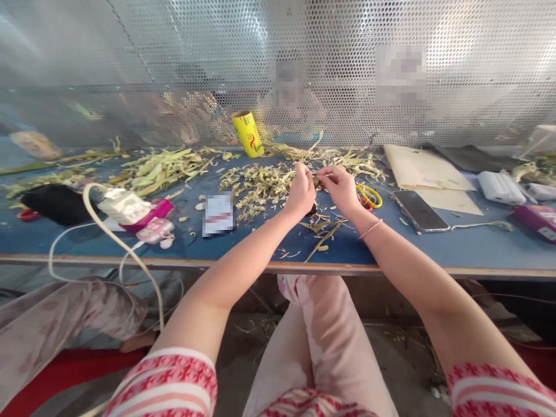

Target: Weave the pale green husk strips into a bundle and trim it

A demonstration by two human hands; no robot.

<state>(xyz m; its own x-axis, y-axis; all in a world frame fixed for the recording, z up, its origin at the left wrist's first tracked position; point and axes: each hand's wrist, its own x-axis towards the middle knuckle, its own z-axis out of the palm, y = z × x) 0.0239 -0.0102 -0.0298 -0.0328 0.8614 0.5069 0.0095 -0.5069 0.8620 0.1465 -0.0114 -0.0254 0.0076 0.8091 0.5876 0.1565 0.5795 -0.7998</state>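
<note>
Over the blue tabletop [269, 240] my left hand [300, 190] and my right hand [342, 186] meet, fingertips nearly touching. Both are closed in a pinch around something small, dark and greenish, mostly covered by the fingers. Behind and left of them spreads a heap of pale, dry plant scraps [254, 184]. A small dark lump lies below my hands, partly hidden. Scissors with yellow and red handles [374, 197] rest just right of my right hand, their blades out of sight. Loose strips and shreds are scattered in front of my hands.
A yellow tube [249, 139] stands at the back by the perforated metal wall [339, 69]. On the right lie a phone [420, 212] and tan sheets [428, 168]. Leftward are a black pouch [58, 204], plugged-in chargers [124, 205] and a cable [145, 272] hanging over the edge.
</note>
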